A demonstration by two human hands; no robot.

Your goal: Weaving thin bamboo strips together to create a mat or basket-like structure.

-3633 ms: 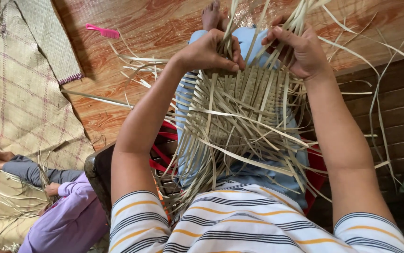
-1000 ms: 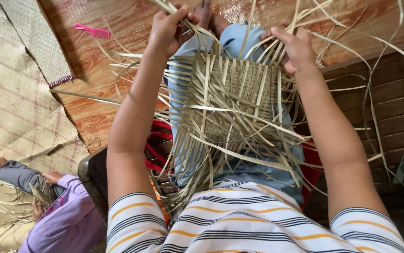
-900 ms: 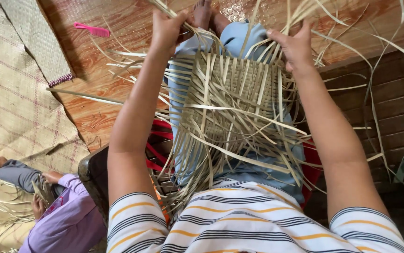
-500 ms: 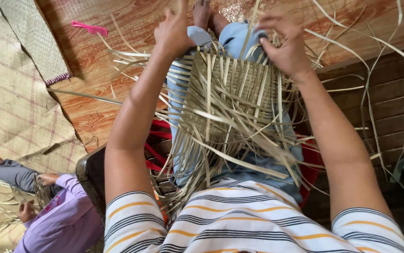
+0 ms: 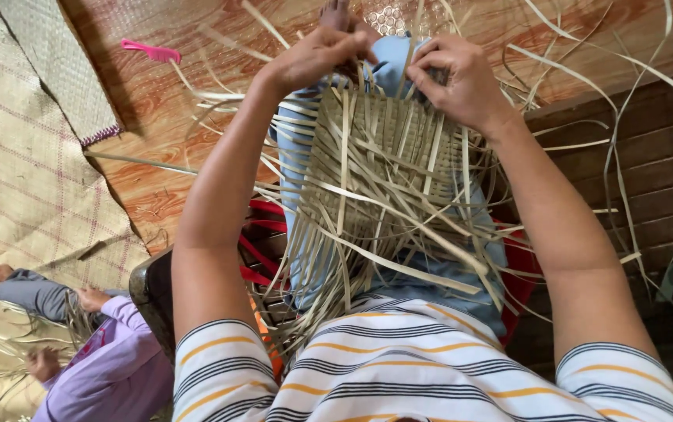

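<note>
A partly woven mat of pale flat straw strips (image 5: 387, 168) lies over my lap on light blue trousers. Loose strip ends stick out on every side. My left hand (image 5: 317, 56) pinches strips at the mat's far edge, fingers closed around them. My right hand (image 5: 457, 78) grips strips at the same far edge, a little to the right. Both hands sit close together above my knees. My arms run down either side of the weave.
A pink comb (image 5: 153, 51) lies on the reddish wooden floor (image 5: 164, 117) at upper left. Woven mats (image 5: 24, 156) cover the left. A person in a lilac top (image 5: 106, 367) sits at lower left handling strips. Long loose strips (image 5: 649, 141) curl at right.
Both hands have drawn closer together at the mat's far edge. The left hand came down and right from the upper strips; the right hand shifted left.
</note>
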